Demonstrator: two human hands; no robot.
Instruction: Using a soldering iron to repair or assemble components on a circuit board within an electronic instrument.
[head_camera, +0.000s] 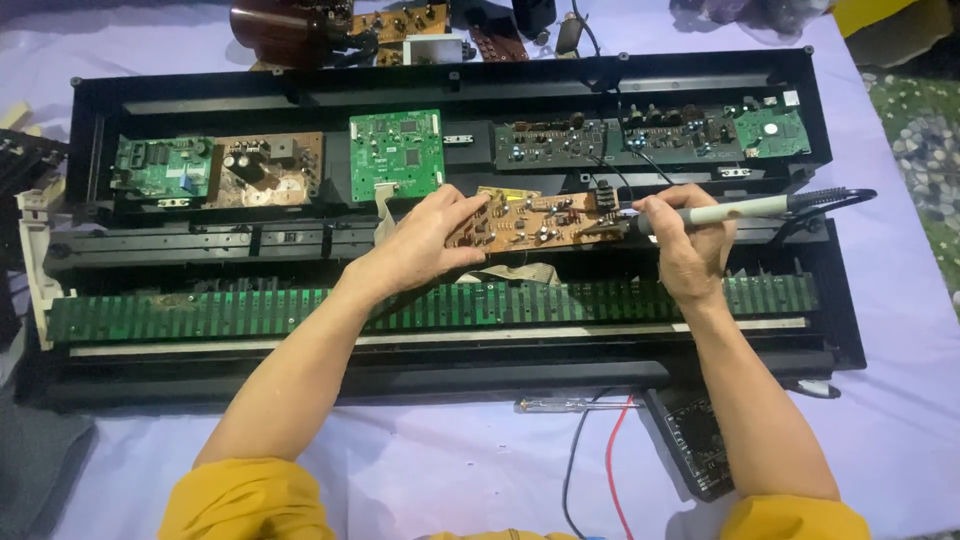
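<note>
Hands are both busy over the opened keyboard chassis, which lies on a lilac cloth covering the worktop. Left hand has its fingers clamped on the left end of a brown circuit board, holding it up over the middle of the chassis with its long axis running left to right and the component side facing up. Right hand is gripping a soldering iron like a pen; the iron lies almost level, cable end toward the right edge of the chassis, tip pointing left at the board's right end. Looks like the tip is touching the board, but it's too small to be sure. Strip of green key contacts runs along the near side of the chassis, and a screwdriver sits on the cloth just below it.
</note>
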